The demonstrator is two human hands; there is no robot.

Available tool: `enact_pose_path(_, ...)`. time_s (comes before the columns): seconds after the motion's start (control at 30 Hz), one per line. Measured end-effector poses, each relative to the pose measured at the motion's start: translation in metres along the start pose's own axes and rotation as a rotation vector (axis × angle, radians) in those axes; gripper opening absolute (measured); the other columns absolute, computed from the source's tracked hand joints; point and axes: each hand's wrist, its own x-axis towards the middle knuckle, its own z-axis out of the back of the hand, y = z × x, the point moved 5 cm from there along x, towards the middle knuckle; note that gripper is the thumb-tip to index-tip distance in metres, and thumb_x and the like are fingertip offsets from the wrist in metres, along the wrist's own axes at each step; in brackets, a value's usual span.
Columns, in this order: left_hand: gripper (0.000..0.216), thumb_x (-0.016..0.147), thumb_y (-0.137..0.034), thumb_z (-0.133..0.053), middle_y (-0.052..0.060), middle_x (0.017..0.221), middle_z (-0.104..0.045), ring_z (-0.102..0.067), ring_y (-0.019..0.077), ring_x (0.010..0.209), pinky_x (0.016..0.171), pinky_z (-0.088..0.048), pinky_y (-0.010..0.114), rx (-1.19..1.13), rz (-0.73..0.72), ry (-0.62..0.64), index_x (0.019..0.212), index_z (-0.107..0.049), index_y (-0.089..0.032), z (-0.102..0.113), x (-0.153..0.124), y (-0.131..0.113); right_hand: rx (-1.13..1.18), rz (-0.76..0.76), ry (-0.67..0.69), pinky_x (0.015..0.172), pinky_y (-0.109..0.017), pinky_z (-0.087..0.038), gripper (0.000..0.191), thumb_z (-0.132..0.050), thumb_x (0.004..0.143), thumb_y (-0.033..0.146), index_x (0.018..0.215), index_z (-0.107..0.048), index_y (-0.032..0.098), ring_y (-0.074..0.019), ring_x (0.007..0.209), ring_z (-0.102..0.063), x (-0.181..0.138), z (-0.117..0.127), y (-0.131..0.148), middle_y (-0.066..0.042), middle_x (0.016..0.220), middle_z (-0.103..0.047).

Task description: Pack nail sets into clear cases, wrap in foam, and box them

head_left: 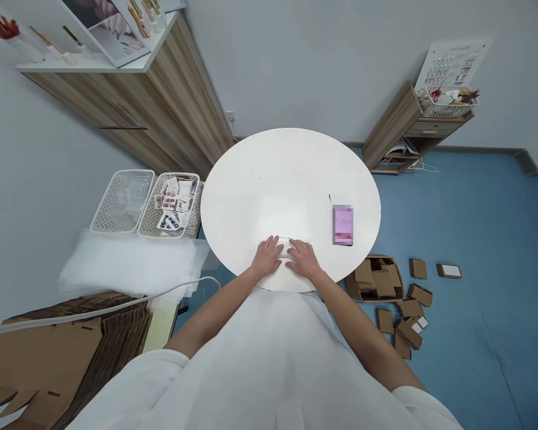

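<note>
On the near part of a white oval table [287, 155], a small, flat white packet [286, 247] lies between my hands; its exact kind is too small to tell. My left hand [266, 257] rests on its left end, fingers stretched out. From the other side, my right hand [303, 258] lies on the right end with its fingers spread. To the right of my hands is a phone [342, 225] with a blurred pink screen. A tiny dark object [329, 197] sits just beyond the phone.
Left of the table stand a basket of small printed cards [174, 206], a basket of clear plastic [113, 203], white wrapping sheets [130, 263] and stacked flat cardboard [49, 364]. Small brown boxes [410, 307] lie on the floor at right, beside an open carton [376, 295].
</note>
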Motion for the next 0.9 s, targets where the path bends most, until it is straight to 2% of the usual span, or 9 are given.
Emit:
enact_pose_path(0.1, 0.048, 0.073, -0.030, -0.054, 0.011, 0.141, -0.026, -0.022, 0.0290, 0.129, 0.100, -0.022, 0.047, -0.036, -0.014, 0.026, 0.118, -0.040, -0.023, -0.001, 0.003, 0.003, -0.022, -0.015, 0.085, 0.092, -0.045, -0.030, 0.032, -0.061, 0.071, 0.031, 0.101, -0.051, 0.022, -0.0273, 0.118, -0.038, 0.009, -0.007, 0.000, -0.010, 0.135, -0.037)
enact_pose_path(0.23, 0.047, 0.071, -0.029, -0.057, 0.011, 0.137, -0.032, -0.034, 0.0262, 0.122, 0.096, -0.031, 0.042, -0.121, -0.044, 0.043, 0.115, -0.041, -0.022, -0.002, 0.009, 0.009, 0.019, -0.036, 0.117, 0.086, -0.041, -0.038, 0.035, -0.063, 0.069, 0.026, 0.101, -0.049, 0.022, -0.0252, 0.110, -0.045, 0.015, -0.013, -0.009, -0.011, 0.136, -0.035)
enact_pose_path(0.37, 0.042, 0.073, -0.023, -0.053, 0.012, 0.133, -0.037, -0.038, 0.0248, 0.119, 0.095, -0.033, 0.040, -0.153, -0.085, 0.002, 0.113, -0.043, -0.020, 0.004, 0.011, 0.012, 0.024, -0.065, 0.120, 0.085, -0.039, -0.039, 0.035, -0.061, 0.069, 0.022, 0.101, -0.048, 0.019, -0.0248, 0.108, -0.047, 0.021, -0.012, -0.012, -0.013, 0.131, -0.041)
enact_pose_path(0.43, 0.045, 0.073, -0.025, -0.053, 0.013, 0.132, -0.038, -0.039, 0.0255, 0.118, 0.095, -0.032, 0.040, -0.171, -0.110, -0.016, 0.116, -0.042, -0.019, 0.009, 0.009, 0.013, 0.025, -0.068, 0.133, 0.085, -0.037, -0.038, 0.037, -0.060, 0.069, 0.026, 0.103, -0.048, 0.018, -0.0248, 0.106, -0.048, 0.021, -0.008, -0.010, -0.013, 0.126, -0.046)
enact_pose_path(0.57, 0.046, 0.074, -0.032, -0.051, 0.010, 0.121, -0.049, -0.047, 0.0258, 0.109, 0.092, -0.034, 0.039, -0.243, -0.131, 0.026, 0.118, -0.043, -0.021, 0.015, -0.002, 0.012, 0.067, -0.088, 0.166, 0.082, -0.035, -0.038, 0.040, -0.056, 0.072, 0.038, 0.105, -0.046, 0.017, -0.0229, 0.094, -0.054, 0.009, 0.002, 0.000, -0.009, 0.105, -0.058)
enact_pose_path(0.7, 0.038, 0.076, -0.037, -0.049, 0.007, 0.104, -0.057, -0.052, 0.0242, 0.099, 0.088, -0.036, 0.038, -0.296, -0.141, 0.115, 0.111, -0.048, -0.023, 0.013, -0.014, 0.010, 0.120, -0.124, 0.188, 0.079, -0.032, -0.039, 0.036, -0.049, 0.077, 0.041, 0.104, -0.046, 0.019, -0.0192, 0.086, -0.055, -0.011, 0.003, 0.011, -0.006, 0.097, -0.060)
enact_pose_path(0.8, 0.034, 0.079, -0.040, -0.046, 0.007, 0.102, -0.057, -0.050, 0.0241, 0.102, 0.090, -0.034, 0.038, -0.303, -0.160, 0.135, 0.108, -0.050, -0.023, 0.016, -0.014, 0.010, 0.137, -0.161, 0.181, 0.081, -0.032, -0.038, 0.034, -0.047, 0.079, 0.040, 0.106, -0.045, 0.019, -0.0190, 0.090, -0.055, -0.016, 0.002, 0.013, -0.006, 0.100, -0.060)
enact_pose_path(0.9, 0.033, 0.079, -0.044, -0.045, 0.007, 0.109, -0.054, -0.042, 0.0255, 0.113, 0.094, -0.030, 0.039, -0.273, -0.203, 0.134, 0.105, -0.052, -0.024, 0.024, -0.006, 0.011, 0.136, -0.170, 0.165, 0.082, -0.031, -0.038, 0.031, -0.044, 0.082, 0.040, 0.104, -0.048, 0.019, -0.0197, 0.094, -0.054, -0.009, 0.005, 0.011, -0.007, 0.102, -0.060)
